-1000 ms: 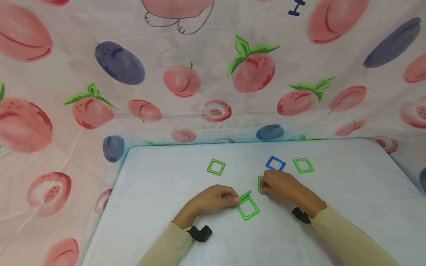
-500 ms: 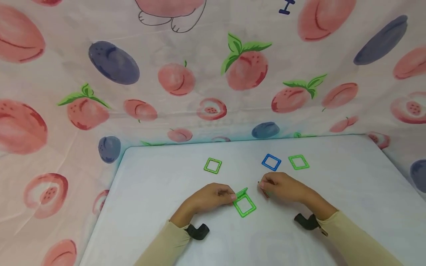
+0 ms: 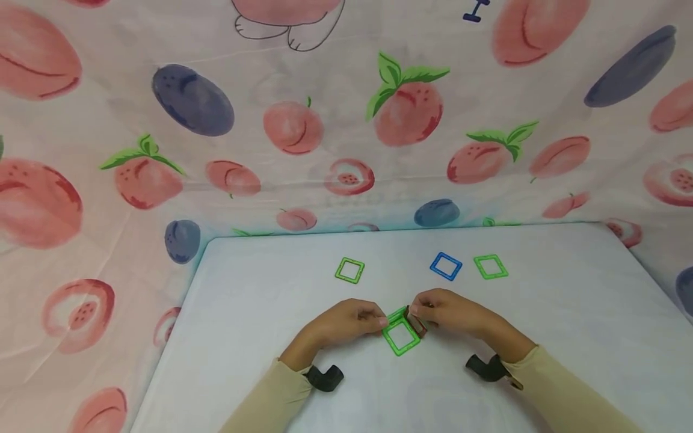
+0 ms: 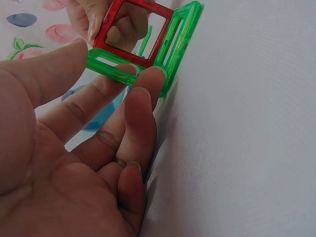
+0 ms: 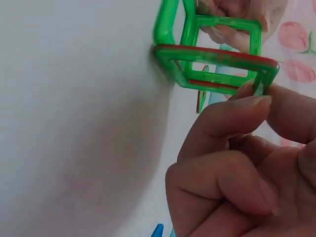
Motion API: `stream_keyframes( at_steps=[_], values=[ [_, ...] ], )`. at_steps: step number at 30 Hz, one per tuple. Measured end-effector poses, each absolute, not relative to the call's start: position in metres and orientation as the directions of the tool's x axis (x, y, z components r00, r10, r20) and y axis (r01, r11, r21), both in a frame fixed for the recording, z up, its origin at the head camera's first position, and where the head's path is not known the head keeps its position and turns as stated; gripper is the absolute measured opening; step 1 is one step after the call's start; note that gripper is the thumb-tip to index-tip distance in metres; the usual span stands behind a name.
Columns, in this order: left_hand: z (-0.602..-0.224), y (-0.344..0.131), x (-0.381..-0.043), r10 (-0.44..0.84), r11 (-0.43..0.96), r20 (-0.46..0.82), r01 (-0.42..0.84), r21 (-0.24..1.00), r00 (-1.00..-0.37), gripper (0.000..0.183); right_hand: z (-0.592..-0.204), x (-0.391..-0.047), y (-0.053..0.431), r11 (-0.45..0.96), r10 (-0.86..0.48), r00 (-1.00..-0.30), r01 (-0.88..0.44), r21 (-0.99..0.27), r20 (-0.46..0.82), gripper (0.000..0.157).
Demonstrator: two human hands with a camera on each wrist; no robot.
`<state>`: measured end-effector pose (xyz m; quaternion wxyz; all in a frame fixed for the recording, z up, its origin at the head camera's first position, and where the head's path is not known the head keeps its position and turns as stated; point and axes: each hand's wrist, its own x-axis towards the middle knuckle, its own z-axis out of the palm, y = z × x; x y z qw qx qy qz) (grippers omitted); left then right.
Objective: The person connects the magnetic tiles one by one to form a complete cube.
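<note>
The left hand (image 3: 345,322) pinches a green frame (image 3: 397,314), the right hand (image 3: 452,310) a red frame (image 4: 122,54). Beyond, a blue square (image 3: 441,273) lies between green squares (image 3: 346,280).

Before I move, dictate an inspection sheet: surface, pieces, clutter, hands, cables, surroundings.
Surface: white table.
Pieces: flat green frame; raised green frame and red frame held at its adjoining edges.
Loose pieces, farther back: left green frame, blue frame, right green frame, lying apart.
Clutter: nothing seen besides frames.
Left hand: pinches raised green frame.
Right hand: pinches red frame.
Cables: nothing seen.
Surroundings: fruit-print cloth behind.
</note>
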<state>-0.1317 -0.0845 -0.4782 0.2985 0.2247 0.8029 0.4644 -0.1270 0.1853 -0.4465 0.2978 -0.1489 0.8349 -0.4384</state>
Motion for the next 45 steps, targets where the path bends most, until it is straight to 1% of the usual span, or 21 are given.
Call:
stream_keyframes(
  at_steps=[5, 11, 14, 19, 23, 27, 30, 33, 37, 40, 45],
  values=[
    [-0.481, -0.084, -0.132, 0.648, 0.464, -0.267, 0.091, 0.881, -0.714, 0.024, -0.446, -0.125, 0.183, 0.585, -0.492, -0.785, 0.021, -0.811, -0.375, 0.029],
    [-0.480, -0.084, -0.133, 0.652, 0.459, -0.261, 0.097, 0.883, -0.712, 0.024, -0.442, -0.123, 0.185, 0.663, -0.427, -0.849, -0.060, -0.746, -0.311, 0.030],
    [-0.479, -0.085, -0.133, 0.651, 0.461, -0.264, 0.096, 0.882, -0.712, 0.024, -0.441, -0.119, 0.188, 0.679, -0.427, -0.862, -0.104, -0.727, -0.275, 0.028],
    [-0.479, -0.085, -0.133, 0.648, 0.473, -0.277, 0.090, 0.876, -0.709, 0.024, -0.445, -0.114, 0.193, 0.655, -0.469, -0.858, -0.178, -0.735, -0.210, 0.017],
    [-0.478, -0.084, -0.134, 0.654, 0.480, -0.295, 0.081, 0.874, -0.697, 0.025, -0.446, -0.114, 0.193, 0.634, -0.483, -0.865, -0.238, -0.736, -0.136, 0.016],
    [-0.478, -0.085, -0.137, 0.638, 0.480, -0.311, 0.048, 0.876, -0.705, 0.029, -0.448, -0.119, 0.189, 0.631, -0.495, -0.864, -0.282, -0.722, -0.095, 0.015],
    [-0.479, -0.085, -0.139, 0.629, 0.452, -0.308, 0.014, 0.892, -0.714, 0.032, -0.451, -0.123, 0.184, 0.631, -0.505, -0.857, -0.290, -0.720, -0.098, 0.016],
    [-0.479, -0.085, -0.139, 0.640, 0.414, -0.295, -0.005, 0.910, -0.709, 0.035, -0.453, -0.128, 0.177, 0.623, -0.523, -0.845, -0.290, -0.727, -0.111, 0.018],
    [-0.478, -0.085, -0.137, 0.655, 0.376, -0.275, -0.012, 0.927, -0.704, 0.033, -0.454, -0.133, 0.172, 0.607, -0.546, -0.830, -0.300, -0.736, -0.112, 0.018],
    [-0.477, -0.085, -0.136, 0.651, 0.370, -0.265, -0.008, 0.929, -0.711, 0.031, -0.455, -0.137, 0.170, 0.588, -0.566, -0.818, -0.315, -0.745, -0.101, 0.017],
    [-0.478, -0.083, -0.135, 0.625, 0.381, -0.263, -0.006, 0.924, -0.735, 0.033, -0.455, -0.143, 0.169, 0.566, -0.575, -0.809, -0.286, -0.773, -0.121, 0.018]
  ],
)
